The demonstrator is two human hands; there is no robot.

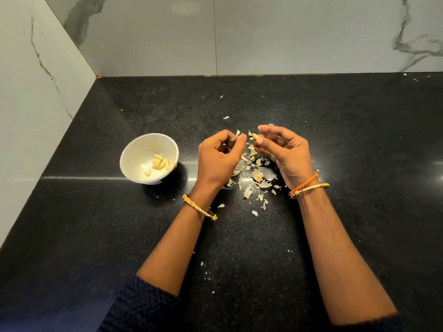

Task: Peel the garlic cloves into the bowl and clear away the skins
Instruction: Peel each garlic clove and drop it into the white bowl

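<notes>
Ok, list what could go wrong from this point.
1. The right hand pinches a small garlic clove over the skin pile, well away from the white bowl. If dropped, it may get lost among the skins.
2. Skin flakes already lie scattered across the black counter, so stray bits could be missed at cleanup.
3. Skins swept leftward could land among the peeled cloves.
</notes>
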